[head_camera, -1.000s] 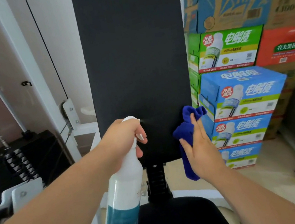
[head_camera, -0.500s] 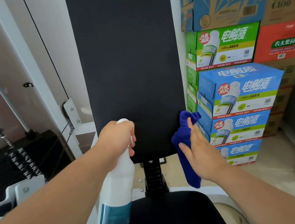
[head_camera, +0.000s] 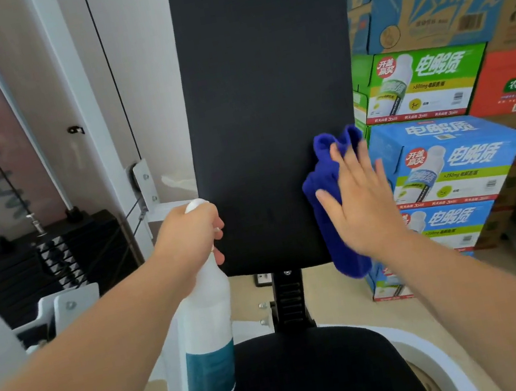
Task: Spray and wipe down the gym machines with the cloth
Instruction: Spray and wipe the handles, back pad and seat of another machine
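Head view shows your left hand (head_camera: 188, 237) wrapped round the neck of the bottle (head_camera: 206, 342), with fingers curled at the trigger. The nozzle sits just beside the lower left edge of the backrest (head_camera: 268, 107). The bottle hangs beside the seat (head_camera: 309, 376), probably so you can spray again without covering the pad.

Your right hand (head_camera: 366, 210) is flat, fingers straight and spread. It presses the blue cloth (head_camera: 347, 259) against the lower right part of the backrest. The cloth bunches above your fingertips and trails below the pad's bottom edge. A flat palm likely spreads pressure over more fabric, which suits a broad wipe.

You appear to be in the wiping step on the backrest. I cannot tell whether the pad's surface is wet. The upper pad and the seat look like ground left to cover.

Stacked boxes (head_camera: 444, 162) stand close to the pad's right edge, so mind your elbow there. A weight stack (head_camera: 54, 262) sits to the left.
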